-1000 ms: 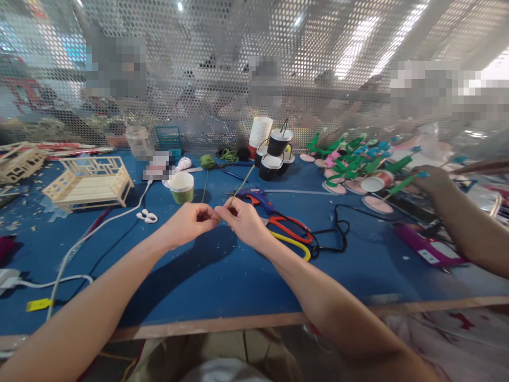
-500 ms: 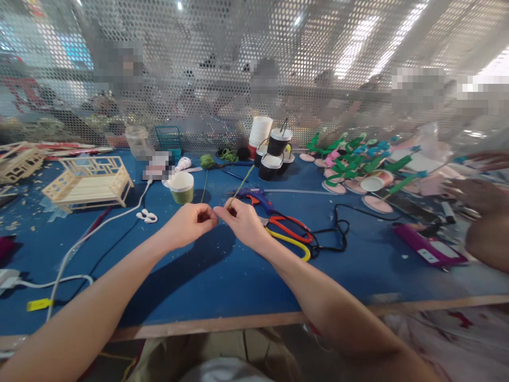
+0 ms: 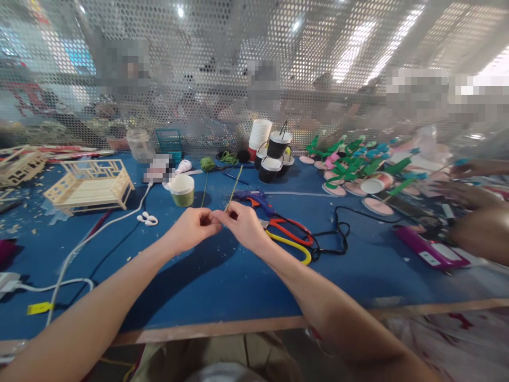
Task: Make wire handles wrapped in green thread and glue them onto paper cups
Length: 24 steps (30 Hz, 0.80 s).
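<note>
1. Stick (image 3: 234, 188): thin, greenish. Low end pinched between both hands above desk centre; upper end slants up and away toward the black cups (image 3: 274, 155).
2. L hand (image 3: 191, 231): fingers curled narrow, tips closed on stick's low end, touching R fingertips.
3. R hand (image 3: 243, 225): thumb and forefinger closed on stick just above L grip; other fingers folded.
4. Desk (image 3: 222, 281): front edge is a bare wood strip running full width below the forearms. Widest open patch is the blue strip between hands and that edge.
5. L side room: white cable (image 3: 79, 249) loops from back to front-left edge; yellow tag (image 3: 37, 307) on it near the edge. Wooden bench model (image 3: 89, 183) stands back-left, well apart from hands.
6. R side room: scissors (image 3: 290, 236), red and yellow handles, lie just beside R wrist; black cord (image 3: 336, 232) tangled at their far end. Blue glue gun (image 3: 254, 197) just behind R hand.
7. Far R: co-worker's hand (image 3: 465, 193) over the desk's R end; purple box (image 3: 431, 252) near it.
8. Back row: jar (image 3: 139, 143), teal basket (image 3: 169, 139), green lidded cup (image 3: 182, 189), yarn ball (image 3: 207, 163), white cup stack (image 3: 260, 132), pink discs w/ green foam leaves (image 3: 350, 164).
9. Surface: blue mat, pale wood shavings scattered, thickest at L.
10. Room: perforated metal screen (image 3: 199, 79) closes desk's back edge; blurred people and strip lights show through it.
11. Writing: white label on purple box and the yellow tag, both too small to read.
</note>
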Available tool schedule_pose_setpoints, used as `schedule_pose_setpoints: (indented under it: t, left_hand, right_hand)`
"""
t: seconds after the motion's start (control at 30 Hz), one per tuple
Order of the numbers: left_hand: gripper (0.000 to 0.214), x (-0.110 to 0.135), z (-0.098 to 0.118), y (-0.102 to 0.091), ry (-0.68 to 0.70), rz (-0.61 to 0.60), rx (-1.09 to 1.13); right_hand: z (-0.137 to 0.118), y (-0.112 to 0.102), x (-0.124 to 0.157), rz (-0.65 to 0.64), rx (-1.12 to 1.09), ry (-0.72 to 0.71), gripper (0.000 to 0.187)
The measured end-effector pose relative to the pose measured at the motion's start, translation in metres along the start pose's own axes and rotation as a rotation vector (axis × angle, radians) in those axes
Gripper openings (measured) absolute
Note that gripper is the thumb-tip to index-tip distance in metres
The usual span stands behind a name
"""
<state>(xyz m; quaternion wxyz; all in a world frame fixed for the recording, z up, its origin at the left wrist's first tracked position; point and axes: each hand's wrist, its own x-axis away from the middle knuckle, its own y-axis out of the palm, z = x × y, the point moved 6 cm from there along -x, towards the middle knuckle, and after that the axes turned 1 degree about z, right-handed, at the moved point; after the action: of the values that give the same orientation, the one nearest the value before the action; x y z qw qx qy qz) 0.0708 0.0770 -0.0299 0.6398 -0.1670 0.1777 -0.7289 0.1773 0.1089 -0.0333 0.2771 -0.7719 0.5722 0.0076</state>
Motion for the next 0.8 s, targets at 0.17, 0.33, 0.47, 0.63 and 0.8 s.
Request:
schedule_pose_setpoints:
  t: [0.17,0.33,0.47,0.63,0.8]
  left_hand:
    - [0.022,0.000,-0.001,-0.002,-0.053,-0.004,0.118]
    - [0.022,0.002,0.002,-0.006,-0.045,0.004,0.113]
    - [0.023,0.004,0.006,-0.008,-0.043,0.009,0.052]
    - [0.023,0.004,0.004,-0.003,0.010,-0.023,0.058]
    - [0.024,0.004,0.002,-0.002,-0.029,-0.026,0.105]
  right_hand:
    - [0.001,0.013,-0.001,-0.199,-0.290,0.030,0.025]
    - [0.005,0.011,-0.004,-0.178,-0.288,0.059,0.027]
    - [0.005,0.006,-0.005,-0.110,-0.183,0.038,0.028]
    - [-0.005,0.003,-0.003,-0.060,-0.044,-0.020,0.029]
    - [-0.004,0.008,-0.003,-0.110,-0.151,0.013,0.029]
